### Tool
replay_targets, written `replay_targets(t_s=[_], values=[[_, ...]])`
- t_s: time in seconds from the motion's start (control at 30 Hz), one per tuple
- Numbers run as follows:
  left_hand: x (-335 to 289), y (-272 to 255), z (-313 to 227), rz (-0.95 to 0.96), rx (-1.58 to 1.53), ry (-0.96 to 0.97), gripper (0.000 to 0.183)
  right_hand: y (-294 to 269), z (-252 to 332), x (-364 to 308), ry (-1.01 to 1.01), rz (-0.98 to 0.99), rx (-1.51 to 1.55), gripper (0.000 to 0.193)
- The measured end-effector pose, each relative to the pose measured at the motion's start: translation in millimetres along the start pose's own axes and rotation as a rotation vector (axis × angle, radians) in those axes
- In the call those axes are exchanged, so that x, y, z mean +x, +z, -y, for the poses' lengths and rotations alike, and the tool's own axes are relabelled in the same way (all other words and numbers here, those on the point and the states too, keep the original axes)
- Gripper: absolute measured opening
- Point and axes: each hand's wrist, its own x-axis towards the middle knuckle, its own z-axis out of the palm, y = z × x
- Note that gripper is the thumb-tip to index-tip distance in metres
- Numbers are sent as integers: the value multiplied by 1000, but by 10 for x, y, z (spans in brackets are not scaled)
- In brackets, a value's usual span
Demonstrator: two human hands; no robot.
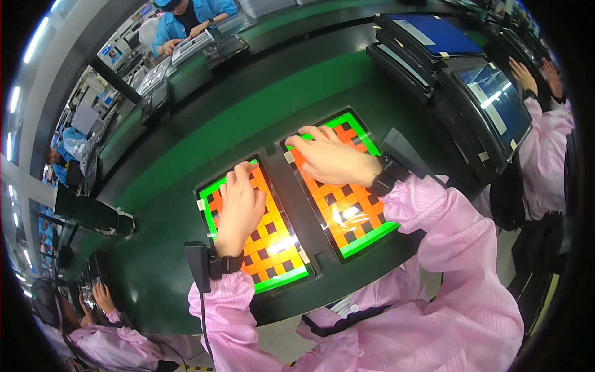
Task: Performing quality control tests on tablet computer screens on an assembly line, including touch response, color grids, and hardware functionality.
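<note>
Two tablet-like touch screens lie side by side on the green work table, lit with a checkered grid of orange, yellow and dark squares inside green borders. My left hand [240, 203] rests over the upper part of the left screen [276, 248]. Its fingers point away from me, slightly bent, with fingertips at the glass. Across the upper part of the right screen [353, 214] reaches my right hand [328, 156], fingers apart and tips near the screen's far left corner. Neither hand holds anything. Dark bands with small devices sit on both wrists.
Stacked dark trays with screens [434, 34] stand at the far right, beside a co-worker's hands [525, 77]. Another person in blue [186, 25] works across the table. A dark post [93, 214] rises at left, near a co-worker in pink [114, 344]. The green table [161, 273] surrounds the screens.
</note>
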Motion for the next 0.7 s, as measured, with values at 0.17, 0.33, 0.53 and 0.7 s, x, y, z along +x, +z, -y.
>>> replay_targets(t_s=[0.17, 0.33, 0.53, 0.7], values=[[-391, -158, -169, 69, 21, 15, 42, 14, 77, -309, -113, 36, -34, 43], [-1051, -194, -570, 310, -38, 43, 50, -74, 371, -1173, -252, -15, -119, 37], [-1583, -254, -802, 201, -102, 184, 58, -232, 550, -1489, -329, 174, 9, 49], [-777, -249, -384, -91, -38, 34, 52, -182, 7, -698, -73, -215, 158, 41]])
